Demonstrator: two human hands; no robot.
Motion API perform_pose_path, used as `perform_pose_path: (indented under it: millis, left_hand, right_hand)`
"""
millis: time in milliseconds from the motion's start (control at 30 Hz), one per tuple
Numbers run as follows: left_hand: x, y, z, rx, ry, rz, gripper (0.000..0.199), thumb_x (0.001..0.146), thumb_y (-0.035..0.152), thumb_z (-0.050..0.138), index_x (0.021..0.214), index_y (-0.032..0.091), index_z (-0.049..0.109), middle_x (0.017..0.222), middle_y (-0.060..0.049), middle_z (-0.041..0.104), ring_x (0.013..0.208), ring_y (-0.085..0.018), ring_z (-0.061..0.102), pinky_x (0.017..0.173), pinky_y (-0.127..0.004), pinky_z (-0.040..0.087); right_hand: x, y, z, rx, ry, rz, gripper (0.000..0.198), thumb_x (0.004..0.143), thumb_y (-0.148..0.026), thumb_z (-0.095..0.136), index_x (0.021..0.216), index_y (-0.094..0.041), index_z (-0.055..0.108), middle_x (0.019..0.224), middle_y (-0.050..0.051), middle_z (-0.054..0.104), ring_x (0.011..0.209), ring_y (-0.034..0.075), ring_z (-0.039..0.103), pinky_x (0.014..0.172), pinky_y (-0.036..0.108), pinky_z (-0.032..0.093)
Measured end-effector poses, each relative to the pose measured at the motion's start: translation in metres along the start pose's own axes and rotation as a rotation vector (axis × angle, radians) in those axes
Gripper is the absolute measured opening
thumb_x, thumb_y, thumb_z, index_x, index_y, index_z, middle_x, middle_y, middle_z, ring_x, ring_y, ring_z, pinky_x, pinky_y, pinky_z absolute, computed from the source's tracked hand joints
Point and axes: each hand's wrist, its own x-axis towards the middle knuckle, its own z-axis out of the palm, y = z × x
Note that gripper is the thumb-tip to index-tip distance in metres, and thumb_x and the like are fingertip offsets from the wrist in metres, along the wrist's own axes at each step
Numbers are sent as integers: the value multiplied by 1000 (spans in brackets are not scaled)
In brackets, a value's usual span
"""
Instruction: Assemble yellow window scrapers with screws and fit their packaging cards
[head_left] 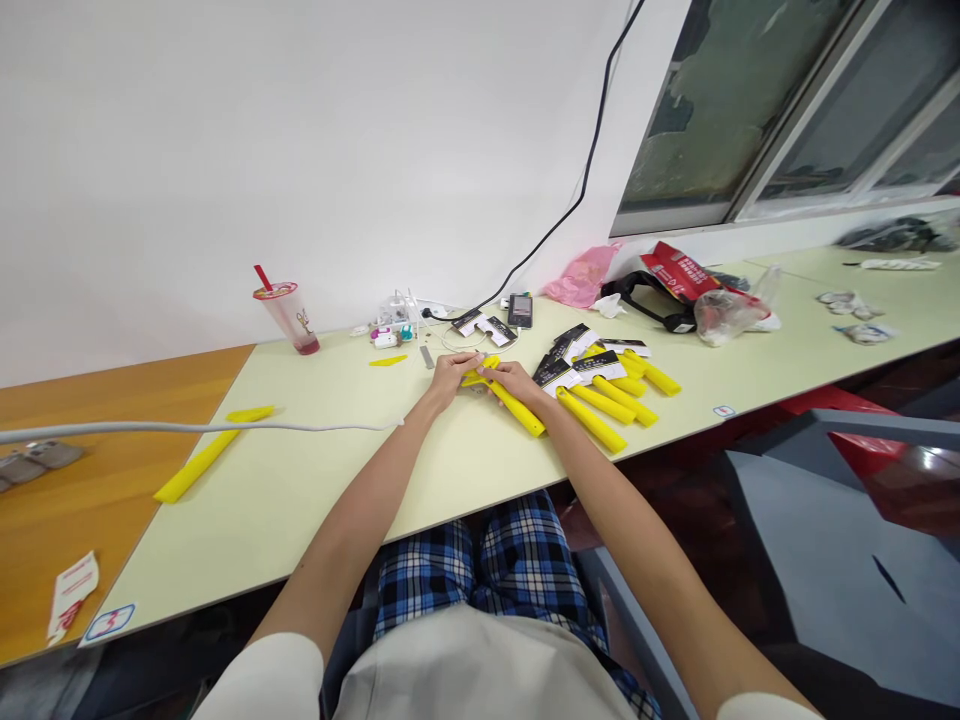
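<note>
My left hand (451,377) and my right hand (516,380) come together over the table, fingers closed around the head end of a yellow plastic tool (523,414). Its long tubular handle points toward me and to the right, under my right wrist. The fingers partly cover the head, so its exact shape is hidden. Right of my right hand lies a pile of similar yellow tools (600,418) with black-and-white cards (559,373) at their ends. Another yellow tool (199,468) without a card lies at the left, across from my left forearm.
Against the wall stand a cup with a red straw (289,318), a power strip (397,308) with plugs, and a small dark device (520,310). A yellow scrap (388,361) lies nearby. At the right are a pink bag (581,278) and a red package (679,272). A white cable (322,427) crosses the left.
</note>
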Motion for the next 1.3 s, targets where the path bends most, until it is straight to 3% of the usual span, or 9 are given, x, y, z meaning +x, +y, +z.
perform_pose_path:
  millis: [133,267,533,800,1067,1300]
  left_hand:
    - [2,12,-4,98,-13,44,48,49,47,111,84,21,91,94,-9,86,100,-31,75,93,-43,61]
    - [5,26,-5,190,-104,73,47,52,47,110,85,19,91,93,-12,86,102,-34,76,96,-46,60]
    - [8,41,-1,259,-158,51,54,54,51,108,93,17,93,101,-16,86,106,-34,75,98,-46,59]
    - [28,58,3,356,-292,-3,60,50,55,109,94,17,93,100,-15,87,107,-34,73,103,-46,56]
    - [39,55,13,407,-408,-7,63,57,62,106,98,17,93,103,-14,87,107,-33,73,99,-44,56]
    - [39,54,3,423,-511,22,59,73,61,96,114,19,92,118,-14,85,117,-33,73,108,-45,55]
  right_hand:
    - [-4,-5,1,15,13,14,41,85,-52,94,78,-17,73,61,1,72,42,11,56,37,23,47]
    - [-5,-8,2,49,4,26,37,90,-48,92,85,-15,77,61,1,72,42,11,56,37,22,49]
    - [-4,-10,3,138,12,11,36,94,-45,90,87,-14,75,60,1,70,42,10,55,38,21,48]
    - [-3,-8,1,232,38,3,42,91,-52,92,84,-16,72,61,1,70,41,10,54,37,22,46]
    - [2,-6,1,273,65,-10,49,84,-56,97,80,-16,70,60,1,69,38,9,52,36,22,43]
    - [4,-5,1,301,80,8,50,85,-56,97,79,-16,69,60,1,69,40,10,54,36,22,43]
